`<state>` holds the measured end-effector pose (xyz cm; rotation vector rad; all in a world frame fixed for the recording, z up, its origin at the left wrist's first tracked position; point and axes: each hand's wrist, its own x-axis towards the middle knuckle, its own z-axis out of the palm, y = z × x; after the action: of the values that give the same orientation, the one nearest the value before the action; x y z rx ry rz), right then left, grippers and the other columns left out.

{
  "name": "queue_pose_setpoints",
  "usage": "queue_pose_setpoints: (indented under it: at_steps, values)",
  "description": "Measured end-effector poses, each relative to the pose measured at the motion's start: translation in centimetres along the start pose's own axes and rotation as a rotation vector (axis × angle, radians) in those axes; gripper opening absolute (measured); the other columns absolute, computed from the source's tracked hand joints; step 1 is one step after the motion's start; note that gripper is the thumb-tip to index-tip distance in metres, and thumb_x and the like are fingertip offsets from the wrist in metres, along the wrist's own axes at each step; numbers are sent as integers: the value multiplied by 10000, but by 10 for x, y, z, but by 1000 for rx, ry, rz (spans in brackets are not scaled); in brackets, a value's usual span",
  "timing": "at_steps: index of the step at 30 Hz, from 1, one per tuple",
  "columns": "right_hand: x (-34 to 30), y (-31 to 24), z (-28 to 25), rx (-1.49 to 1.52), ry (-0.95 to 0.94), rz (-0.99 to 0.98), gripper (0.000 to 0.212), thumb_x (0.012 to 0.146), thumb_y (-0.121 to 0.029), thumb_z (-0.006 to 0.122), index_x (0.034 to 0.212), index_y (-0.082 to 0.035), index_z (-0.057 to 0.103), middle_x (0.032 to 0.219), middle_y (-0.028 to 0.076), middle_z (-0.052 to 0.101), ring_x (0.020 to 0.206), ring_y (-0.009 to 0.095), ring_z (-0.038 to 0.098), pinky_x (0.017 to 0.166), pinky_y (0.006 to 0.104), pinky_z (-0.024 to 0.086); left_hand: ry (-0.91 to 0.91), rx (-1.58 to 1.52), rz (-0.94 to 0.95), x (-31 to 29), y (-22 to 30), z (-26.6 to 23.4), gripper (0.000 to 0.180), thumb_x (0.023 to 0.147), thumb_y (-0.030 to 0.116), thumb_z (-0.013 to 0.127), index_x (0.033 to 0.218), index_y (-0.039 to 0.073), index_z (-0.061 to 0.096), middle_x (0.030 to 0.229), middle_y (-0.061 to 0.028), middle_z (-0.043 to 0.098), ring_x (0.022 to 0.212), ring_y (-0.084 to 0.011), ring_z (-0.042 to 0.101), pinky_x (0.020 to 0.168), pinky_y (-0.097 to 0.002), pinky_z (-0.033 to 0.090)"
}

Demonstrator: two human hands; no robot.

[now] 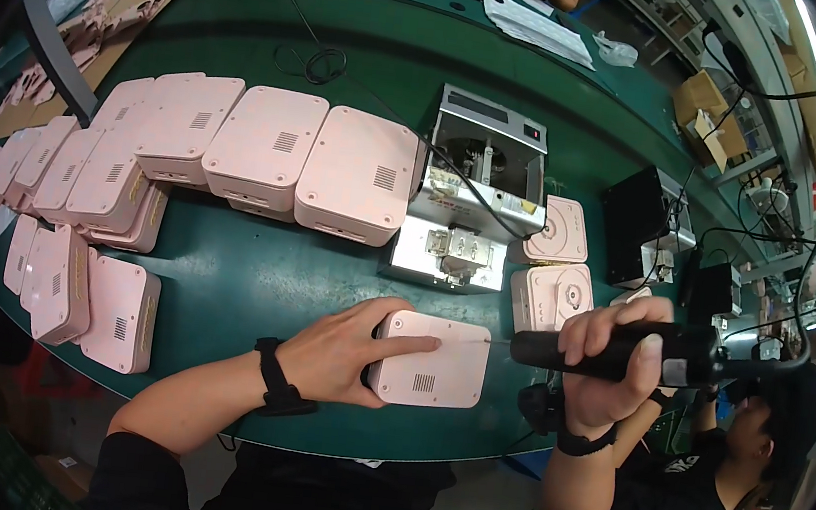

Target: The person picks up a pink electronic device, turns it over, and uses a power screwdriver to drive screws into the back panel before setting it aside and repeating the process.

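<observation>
A pale pink plastic housing [456, 366] with rounded corners and a small slotted vent lies on the green table in front of me. My left hand [347, 349] grips its left side, thumb at the near edge and index finger stretched across the top. A black electric screwdriver [609, 348] is wrapped in my right hand [617, 365], held nearly level. Its thin bit points left, with the tip at the housing's upper right corner; whether it touches a screw is too small to tell.
Stacked pink housings [357, 169] line the table's left and far side. A silver machine [482, 178], apparently a screw feeder, stands beyond my piece. Open pink parts [555, 292] sit right of it, near black boxes [633, 225]. A co-worker [706, 470] is at the right; cables hang overhead.
</observation>
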<state>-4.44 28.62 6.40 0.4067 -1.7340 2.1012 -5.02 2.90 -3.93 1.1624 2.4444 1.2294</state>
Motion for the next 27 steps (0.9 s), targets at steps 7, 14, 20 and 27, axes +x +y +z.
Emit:
queue_pose_setpoints:
  at_steps: [7,14,20,27]
  values:
    - [41,-9,49,112,-75,-30,391,961,-451,469,1010,-63,464,660,50,491,500,157,462,549,330,421,53,4,-35,0,-5,-9,832,614,200,864,1376,288,543,1364,-140,439,1235,-360,516,990,-442,501]
    - [59,9,55,131,-58,56,396,968,-459,452,1017,-68,481,665,48,491,514,158,458,573,334,415,70,4,-30,-2,-9,-7,864,590,197,859,1383,302,532,1365,-136,435,1236,-355,523,984,-430,511]
    - [45,-4,56,115,-141,76,382,968,-452,456,1011,-73,482,669,49,489,511,160,453,567,330,412,82,-2,-29,-4,-10,-6,847,599,206,853,1378,299,535,1368,-132,434,1240,-352,519,989,-427,505]
    - [38,4,53,62,-139,96,385,965,-453,461,1020,-72,458,666,53,482,507,164,455,557,330,417,76,-25,-28,-5,-9,-6,849,612,211,854,1388,306,522,1379,-134,427,1258,-356,501,1001,-436,494]
